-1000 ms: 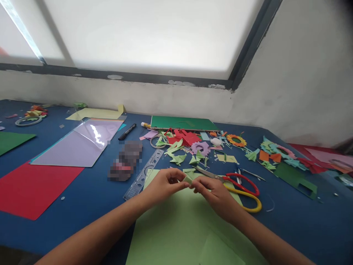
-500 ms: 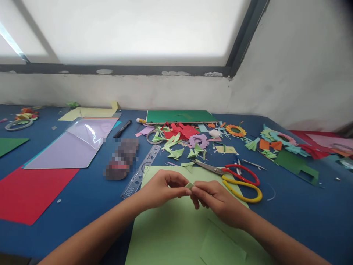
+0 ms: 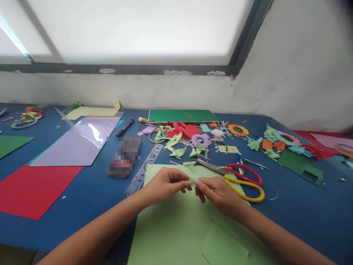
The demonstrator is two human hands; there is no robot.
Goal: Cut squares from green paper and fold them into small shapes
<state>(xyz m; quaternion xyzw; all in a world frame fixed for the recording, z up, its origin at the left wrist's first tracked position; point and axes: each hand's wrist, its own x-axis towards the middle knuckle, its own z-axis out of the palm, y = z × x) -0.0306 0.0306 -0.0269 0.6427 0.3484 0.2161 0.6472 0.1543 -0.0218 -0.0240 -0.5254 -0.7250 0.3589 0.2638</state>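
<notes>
A small folded piece of light green paper [image 3: 192, 181] is pinched between my two hands. My left hand [image 3: 169, 184] grips its left end with thumb and fingertips, and my right hand [image 3: 216, 191] grips the right end. Both hands are above a large light green sheet [image 3: 165, 228], on which a smaller green piece [image 3: 224, 246] lies near the bottom. Scissors with red and yellow handles [image 3: 242, 179] rest beyond my right hand, across the sheet's edge. A clear ruler [image 3: 143, 170] lies beyond my left forearm.
Paper scraps and a purple ring [image 3: 200, 140] lie beyond the hands, before a green board [image 3: 182, 116]. To the left are a red sheet [image 3: 38, 191], a lilac sheet [image 3: 71, 147] and a black marker [image 3: 125, 127]. Cut paper pieces [image 3: 286, 138] lie at right.
My fingertips have moved slightly apart, and more of the small green paper shows between them. The whole view has shifted a little, with the table's things appearing farther right.
</notes>
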